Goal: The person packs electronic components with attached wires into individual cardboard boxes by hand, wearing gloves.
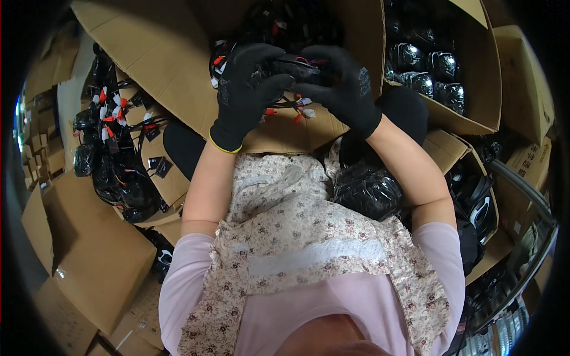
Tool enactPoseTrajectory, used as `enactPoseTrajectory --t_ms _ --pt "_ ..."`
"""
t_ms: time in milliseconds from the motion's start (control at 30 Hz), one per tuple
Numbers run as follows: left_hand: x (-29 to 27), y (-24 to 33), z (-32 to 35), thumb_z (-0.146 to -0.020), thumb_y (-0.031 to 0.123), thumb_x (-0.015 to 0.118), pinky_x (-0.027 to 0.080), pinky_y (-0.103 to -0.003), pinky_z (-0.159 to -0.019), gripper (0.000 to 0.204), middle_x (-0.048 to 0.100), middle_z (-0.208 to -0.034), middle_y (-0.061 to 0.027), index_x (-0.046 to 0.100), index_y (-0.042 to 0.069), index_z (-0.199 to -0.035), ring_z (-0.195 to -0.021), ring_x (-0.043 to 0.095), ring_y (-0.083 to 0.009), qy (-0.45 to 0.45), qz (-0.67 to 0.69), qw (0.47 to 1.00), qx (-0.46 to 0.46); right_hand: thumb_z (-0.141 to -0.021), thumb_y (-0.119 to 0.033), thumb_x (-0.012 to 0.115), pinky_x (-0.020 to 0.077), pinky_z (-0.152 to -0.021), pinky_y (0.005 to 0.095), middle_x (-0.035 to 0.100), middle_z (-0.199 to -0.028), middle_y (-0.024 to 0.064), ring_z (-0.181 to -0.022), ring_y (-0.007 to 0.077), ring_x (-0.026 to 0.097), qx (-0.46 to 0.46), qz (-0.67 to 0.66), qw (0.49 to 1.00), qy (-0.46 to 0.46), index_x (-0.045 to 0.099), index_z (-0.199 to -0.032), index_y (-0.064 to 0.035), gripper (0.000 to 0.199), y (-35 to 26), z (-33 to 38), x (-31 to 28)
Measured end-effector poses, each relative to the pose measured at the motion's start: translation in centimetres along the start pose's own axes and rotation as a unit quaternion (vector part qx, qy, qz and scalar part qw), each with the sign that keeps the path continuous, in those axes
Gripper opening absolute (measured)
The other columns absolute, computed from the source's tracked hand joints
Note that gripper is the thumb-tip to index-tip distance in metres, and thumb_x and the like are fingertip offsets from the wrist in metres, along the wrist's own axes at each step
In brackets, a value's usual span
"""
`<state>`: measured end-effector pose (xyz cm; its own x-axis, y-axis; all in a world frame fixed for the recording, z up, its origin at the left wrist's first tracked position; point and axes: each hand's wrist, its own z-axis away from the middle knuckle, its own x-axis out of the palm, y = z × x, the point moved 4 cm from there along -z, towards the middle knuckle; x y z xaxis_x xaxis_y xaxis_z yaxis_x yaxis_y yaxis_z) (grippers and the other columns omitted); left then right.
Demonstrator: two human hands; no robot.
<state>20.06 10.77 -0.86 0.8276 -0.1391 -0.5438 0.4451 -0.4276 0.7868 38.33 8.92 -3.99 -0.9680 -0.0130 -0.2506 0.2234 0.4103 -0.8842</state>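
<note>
Both my hands wear black work gloves and are raised over the flap of a large open carton (169,56). Between them is a dark rounded part with thin wires (300,68), partly covered by the gloves; its exact kind is unclear. My left hand (244,89) curls its fingers and thumb around the part's left end. Gripping the opposite end is my right hand (347,89), with its thumb beneath. Cables with red and white connectors (303,110) hang below the hands against the cardboard. Inside the carton lie more dark wired pieces (288,24), mostly in shadow.
At right, a carton holds plastic-wrapped black rounded parts (444,65). Black parts with red and white connectors (113,148) are piled on cardboard at left. A wrapped black bundle (368,190) lies beside my apron. A metal rail (522,187) runs along the right.
</note>
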Motion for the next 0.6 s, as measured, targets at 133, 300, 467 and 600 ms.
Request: enactPoseTrajectory --t_ms 133,300,467,600 --pt "0.6 0.6 -0.1 -0.070 0.009 0.075 0.047 -0.036 -0.092 0.035 0.064 -0.108 -0.0089 0.067 0.006 -0.104 -0.104 0.059 -0.0250 -0.031 -0.016 0.999 0.025 -0.064 -0.020 0.086 0.0506 -0.079 0.0391 0.065 -0.098 0.0128 -0.087 0.0296 0.063 -0.038 0.061 0.997 0.038 0.060 -0.120 -0.0083 0.063 -0.5 0.1 -0.4" --pt "1.4 -0.3 0.7 -0.068 0.011 0.076 0.045 -0.041 -0.094 0.032 0.067 -0.103 -0.0078 0.069 0.007 -0.098 -0.104 0.058 -0.0289 0.009 0.023 0.996 0.087 -0.067 -0.026 0.082 0.0473 -0.081 0.0403 0.066 -0.099 0.0057 -0.091 0.0282 0.062 -0.156 0.152 0.976 0.020 0.059 -0.121 -0.0139 0.060 -1.6 0.0 -1.0" --pt "1.3 0.1 0.8 -0.067 0.005 0.076 0.044 -0.043 -0.098 0.030 0.068 -0.102 -0.0086 0.069 0.007 -0.096 -0.104 0.059 -0.0290 0.059 0.023 0.985 0.162 -0.068 -0.027 0.081 0.0469 -0.081 0.0411 0.067 -0.103 0.0052 -0.093 0.0290 0.063 -0.176 0.133 0.975 0.016 0.061 -0.117 -0.0126 0.055 -1.9 -0.5 -1.2" --pt "-1.2 0.2 2.6 -0.069 0.002 0.075 0.045 -0.039 -0.097 0.033 0.066 -0.105 -0.0084 0.067 0.006 -0.101 -0.105 0.059 -0.0258 0.078 0.062 0.988 0.121 -0.068 -0.029 0.082 0.0436 -0.091 0.0421 0.067 -0.110 0.0070 -0.101 0.0299 0.061 -0.137 0.136 0.980 -0.048 0.062 -0.118 -0.0120 0.056 -3.1 -2.2 0.1"
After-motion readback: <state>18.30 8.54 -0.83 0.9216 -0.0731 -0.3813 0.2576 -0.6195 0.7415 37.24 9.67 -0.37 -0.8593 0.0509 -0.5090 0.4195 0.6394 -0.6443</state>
